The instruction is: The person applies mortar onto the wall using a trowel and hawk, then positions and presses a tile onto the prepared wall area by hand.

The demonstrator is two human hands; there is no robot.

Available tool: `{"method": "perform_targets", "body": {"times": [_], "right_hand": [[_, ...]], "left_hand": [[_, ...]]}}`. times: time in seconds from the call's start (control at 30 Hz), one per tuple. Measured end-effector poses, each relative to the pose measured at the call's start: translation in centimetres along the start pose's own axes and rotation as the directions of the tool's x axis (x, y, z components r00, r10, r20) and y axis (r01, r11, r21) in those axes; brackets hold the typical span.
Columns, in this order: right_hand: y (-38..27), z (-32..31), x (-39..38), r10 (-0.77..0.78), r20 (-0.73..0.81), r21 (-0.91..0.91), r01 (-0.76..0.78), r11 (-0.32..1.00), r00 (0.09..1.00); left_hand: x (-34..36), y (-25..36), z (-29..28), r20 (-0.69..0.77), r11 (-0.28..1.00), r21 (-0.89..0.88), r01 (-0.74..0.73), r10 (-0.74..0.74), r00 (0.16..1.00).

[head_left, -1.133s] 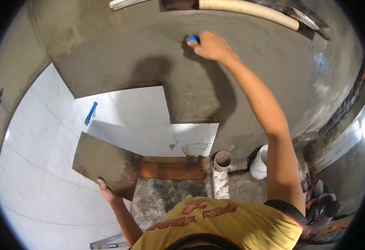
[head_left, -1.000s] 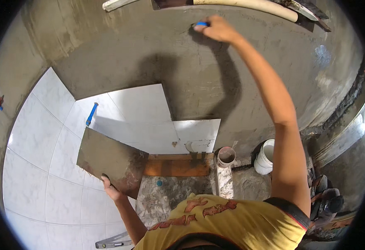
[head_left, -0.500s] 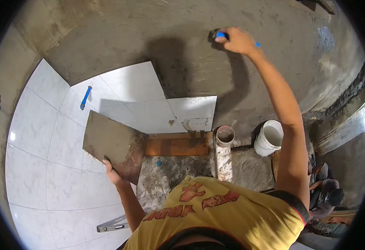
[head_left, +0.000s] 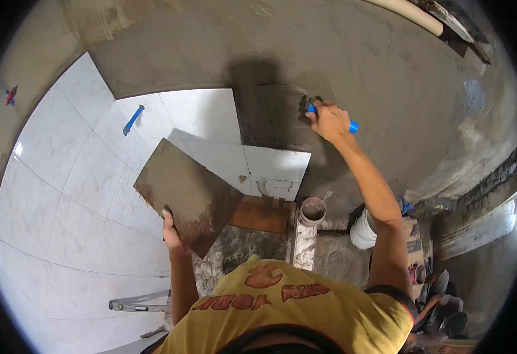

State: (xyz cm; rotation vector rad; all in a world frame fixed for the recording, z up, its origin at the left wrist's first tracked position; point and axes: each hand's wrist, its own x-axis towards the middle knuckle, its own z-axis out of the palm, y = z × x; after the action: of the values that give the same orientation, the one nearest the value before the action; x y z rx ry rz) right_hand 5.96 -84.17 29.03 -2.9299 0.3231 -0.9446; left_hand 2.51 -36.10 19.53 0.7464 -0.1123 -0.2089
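My left hand (head_left: 171,235) grips the lower left edge of a rectangular tile (head_left: 190,186). Grey mortar coats most of its face, and a reddish-brown strip shows near the lower right side. In my right hand (head_left: 332,124) is a blue-handled trowel (head_left: 353,127), held against the grey mortar-covered wall (head_left: 388,94). Its blade is mostly hidden behind my fingers. To the left of the trowel, white wall tiles (head_left: 202,112) end in a stepped edge. The coated tile is in front of those tiles, apart from the trowel.
A small mortar-stained pot (head_left: 313,210) stands on a narrow ledge (head_left: 304,243), with a white bucket (head_left: 363,230) to its right. A blue pipe stub (head_left: 133,120) sticks out from the tiles. A spirit level (head_left: 134,305) is at lower left. Another person (head_left: 447,312) is at lower right.
My right hand has moved the trowel down the wall and slightly left, closer to the tiled step. My left hand still holds the coated tile. The whole view has shifted.
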Motion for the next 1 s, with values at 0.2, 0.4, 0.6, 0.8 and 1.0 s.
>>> {"method": "perform_targets", "body": {"times": [0.2,0.4,0.6,0.8,1.0], "right_hand": [[1.8,-6.0,3.6,0.089,-0.146,0.063,-0.08,0.995,0.985],[6.0,-10.7,5.7,0.308,-0.031,0.302,-0.284,0.91,0.951],[1.5,-12.3,5.9,-0.028,-0.244,0.014,0.032,0.999,0.969],[0.6,-13.5,14.3,-0.004,0.07,0.064,-0.001,0.998,0.998],[6.0,-17.8,10.1,0.088,-0.114,0.031,-0.085,0.996,0.99]], "left_hand": [[-1.4,0.6,-4.4,-0.134,0.998,0.014,-0.059,0.06,0.989],[-2.8,1.2,-5.7,-0.151,0.988,0.06,-0.143,0.15,0.977],[-1.9,0.9,-3.8,-0.074,0.996,-0.004,-0.085,0.084,0.994],[2.1,-2.6,0.8,-0.064,0.999,-0.017,0.029,-0.03,0.998],[-0.4,-3.0,1.7,0.02,0.995,0.045,-0.088,0.088,0.996]]}}
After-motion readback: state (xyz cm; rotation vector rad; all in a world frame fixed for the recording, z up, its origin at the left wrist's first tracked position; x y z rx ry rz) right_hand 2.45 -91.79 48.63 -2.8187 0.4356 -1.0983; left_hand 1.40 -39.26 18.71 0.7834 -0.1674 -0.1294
